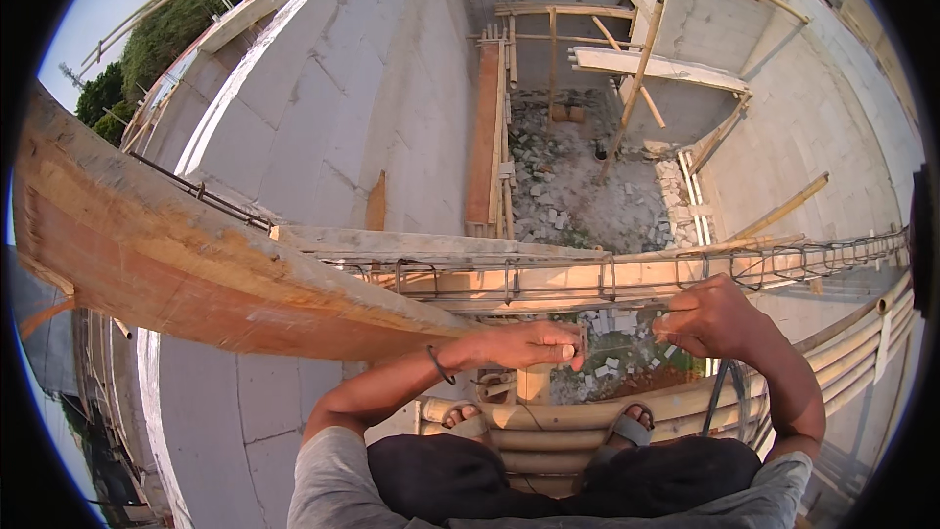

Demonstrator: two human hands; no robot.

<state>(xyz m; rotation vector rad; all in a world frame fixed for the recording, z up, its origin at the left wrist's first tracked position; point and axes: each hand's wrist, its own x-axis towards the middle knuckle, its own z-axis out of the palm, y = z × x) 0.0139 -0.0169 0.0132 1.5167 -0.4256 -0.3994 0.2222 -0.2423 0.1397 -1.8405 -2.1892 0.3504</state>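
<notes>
My left hand (529, 343) is closed, its thumb and fingers pinching a small dark metal piece (582, 336) just below the rebar cage (607, 274). A dark band sits on that wrist. My right hand (710, 318) is level with it a short way to the right, fingers curled tight with the tips pinched together. Anything in the right hand is too small to make out. The cage of thin steel bars and stirrups lies in a long wooden beam form (548, 284) that runs across in front of both hands.
I am crouched on bamboo poles (548, 421) with sandalled feet (632, 426). A long wooden board (196, 264) slants in from the left. Grey block walls (323, 108) enclose a rubble-strewn floor (578, 186) far below, with bamboo props and planks (485, 137).
</notes>
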